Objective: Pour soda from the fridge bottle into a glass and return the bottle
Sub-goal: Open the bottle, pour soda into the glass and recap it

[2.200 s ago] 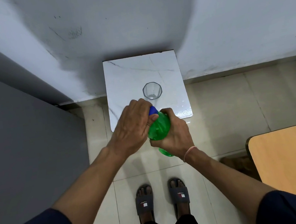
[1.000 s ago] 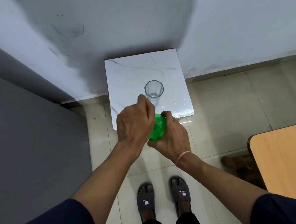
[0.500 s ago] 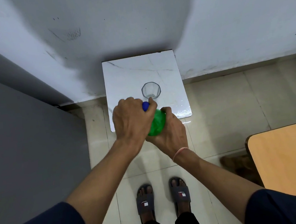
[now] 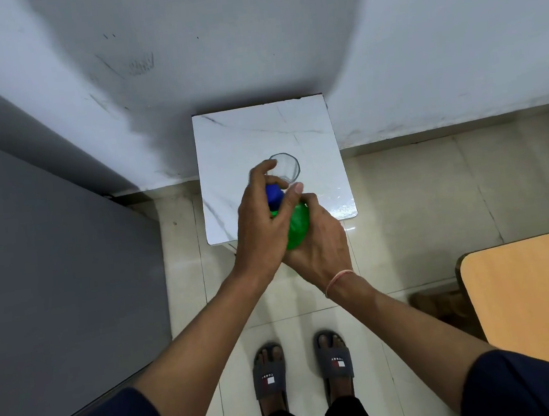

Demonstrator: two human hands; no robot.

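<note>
A green soda bottle (image 4: 297,227) with a blue cap (image 4: 274,196) is held upright in front of me, over the near edge of a small white marble table (image 4: 226,145). My right hand (image 4: 318,247) wraps the bottle's body from the right. My left hand (image 4: 261,226) sits over the top, thumb and fingers closed around the blue cap. An empty clear faceted glass (image 4: 287,169) stands on the table just beyond the cap, partly hidden by my left fingers.
A grey fridge side (image 4: 52,265) fills the left. White walls meet in a corner behind the table. A wooden table corner (image 4: 530,299) juts in at the right. My feet in grey slippers (image 4: 301,364) stand on pale floor tiles.
My left hand has kept working on the cap, its fingers shifting around it; the blue cap shows more now. The bottle and right hand have stayed in about the same place.
</note>
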